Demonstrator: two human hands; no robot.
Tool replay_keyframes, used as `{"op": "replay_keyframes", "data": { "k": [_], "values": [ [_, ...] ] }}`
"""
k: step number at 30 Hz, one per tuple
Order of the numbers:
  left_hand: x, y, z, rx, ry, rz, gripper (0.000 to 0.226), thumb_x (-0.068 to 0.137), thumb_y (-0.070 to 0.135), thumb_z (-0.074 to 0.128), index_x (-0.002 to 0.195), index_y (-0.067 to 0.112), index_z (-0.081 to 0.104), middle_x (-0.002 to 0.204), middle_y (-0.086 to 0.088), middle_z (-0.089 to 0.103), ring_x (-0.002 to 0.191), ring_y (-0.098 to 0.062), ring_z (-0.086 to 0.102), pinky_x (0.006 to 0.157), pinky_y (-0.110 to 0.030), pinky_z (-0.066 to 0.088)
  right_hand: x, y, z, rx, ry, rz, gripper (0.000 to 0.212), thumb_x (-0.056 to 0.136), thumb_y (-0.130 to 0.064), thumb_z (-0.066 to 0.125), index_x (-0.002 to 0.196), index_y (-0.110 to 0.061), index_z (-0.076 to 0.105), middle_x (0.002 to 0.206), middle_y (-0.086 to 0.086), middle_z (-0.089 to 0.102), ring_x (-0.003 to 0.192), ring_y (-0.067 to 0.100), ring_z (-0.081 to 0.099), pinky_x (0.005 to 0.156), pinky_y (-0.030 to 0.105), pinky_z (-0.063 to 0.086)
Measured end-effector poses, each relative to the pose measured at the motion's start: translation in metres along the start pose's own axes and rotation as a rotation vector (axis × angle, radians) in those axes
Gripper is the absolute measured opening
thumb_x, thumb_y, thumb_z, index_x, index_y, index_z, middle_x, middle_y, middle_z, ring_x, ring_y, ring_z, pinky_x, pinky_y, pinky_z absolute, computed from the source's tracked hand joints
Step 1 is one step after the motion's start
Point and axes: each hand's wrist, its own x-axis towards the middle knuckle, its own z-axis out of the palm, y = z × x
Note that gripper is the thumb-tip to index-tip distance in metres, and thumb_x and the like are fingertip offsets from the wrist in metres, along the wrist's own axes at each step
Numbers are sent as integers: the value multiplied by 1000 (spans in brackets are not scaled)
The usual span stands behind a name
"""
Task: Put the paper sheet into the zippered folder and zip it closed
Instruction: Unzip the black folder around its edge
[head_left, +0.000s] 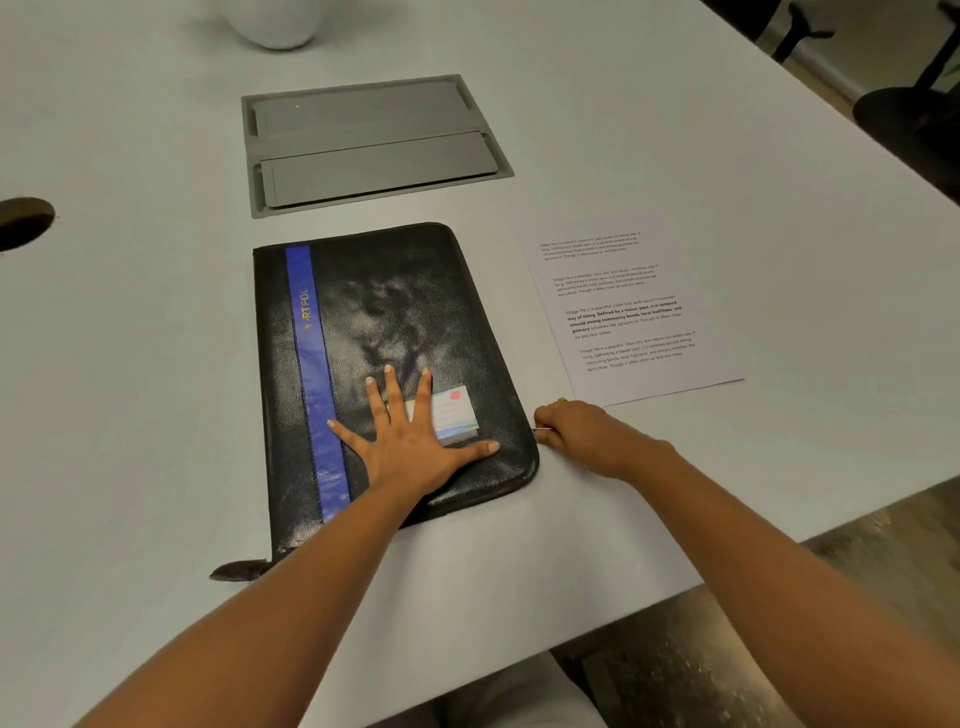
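A black zippered folder with a blue stripe and a small card on its cover lies flat on the white table, lid down. My left hand rests flat on its near part, fingers spread. My right hand is at the folder's right edge near the front corner, fingers pinched on the small metal zipper pull. The paper sheet, printed with text, lies on the table to the right of the folder, outside it.
A grey recessed cable hatch sits in the table behind the folder. A round hole is at the left edge, a white rounded object at the back. The table's edge runs diagonally at the right.
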Motion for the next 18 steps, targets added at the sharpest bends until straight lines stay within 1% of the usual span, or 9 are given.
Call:
{"op": "replay_keyframes", "data": {
  "k": [2, 4, 6, 8, 10, 12, 13, 15, 18],
  "values": [
    [1, 0, 0, -10, -1, -8, 121, 53, 90, 37, 146, 34, -15, 153, -5, -30, 140, -27, -28, 101, -71, -13, 0, 2, -5, -69, -74, -21, 27, 98, -27, 38, 74, -13, 38, 75, 6, 46, 74, 22, 42, 68, 29, 29],
    [1, 0, 0, -11, 3, -12, 120, 54, 90, 37, 147, 34, -15, 153, -4, -28, 140, -26, -28, 101, -71, -13, 0, 4, -9, -120, -107, -41, 33, 98, -27, 37, 66, -20, 35, 64, -2, 39, 73, 22, 41, 66, 28, 27],
    [0, 1, 1, -9, 6, -16, 119, 54, 90, 38, 147, 34, -14, 154, -4, -27, 141, -26, -27, 101, -71, -13, -1, 5, -10, -153, -105, -65, 30, 98, -27, 36, 70, -16, 37, 62, -5, 36, 72, 22, 41, 66, 27, 26],
    [1, 0, 1, -14, 12, -19, 119, 55, 90, 38, 147, 35, -13, 154, -4, -26, 141, -26, -26, 102, -71, -13, -2, 5, -9, -183, -89, -89, 24, 98, -26, 37, 79, -13, 43, 68, 1, 42, 72, 22, 40, 67, 28, 28],
    [0, 1, 1, -21, 13, -22, 118, 55, 89, 39, 147, 35, -13, 154, -3, -27, 141, -25, -26, 102, -70, -14, -3, 6, -8, -205, -72, -96, 24, 98, -26, 37, 82, -11, 46, 76, 9, 46, 73, 22, 41, 68, 29, 30],
    [1, 1, 1, -25, 9, -24, 118, 55, 89, 39, 146, 35, -13, 154, -3, -27, 141, -25, -27, 102, -70, -14, -3, 6, -7, -202, -54, -96, 26, 98, -26, 38, 85, -7, 51, 82, 17, 54, 75, 28, 45, 68, 29, 29],
    [0, 1, 1, -27, 8, -26, 118, 55, 89, 39, 146, 36, -13, 154, -3, -27, 141, -25, -27, 102, -69, -14, -3, 6, -7, -199, -49, -99, 27, 98, -25, 38, 88, -5, 53, 87, 20, 58, 79, 31, 49, 68, 28, 29],
    [0, 1, 1, -28, 11, -30, 117, 56, 88, 41, 146, 36, -13, 154, -3, -26, 141, -25, -27, 102, -69, -15, -3, 7, -5, -189, -43, -115, 25, 97, -24, 38, 84, -8, 50, 92, 21, 60, 86, 33, 54, 68, 29, 29],
    [1, 2, 1, -24, 12, -32, 118, 56, 89, 40, 146, 35, -13, 154, -3, -26, 141, -25, -27, 102, -69, -15, -4, 8, -1, -163, -49, -134, 23, 97, -23, 39, 76, -15, 39, 90, 21, 61, 83, 33, 52, 68, 29, 29]
  ]
}}
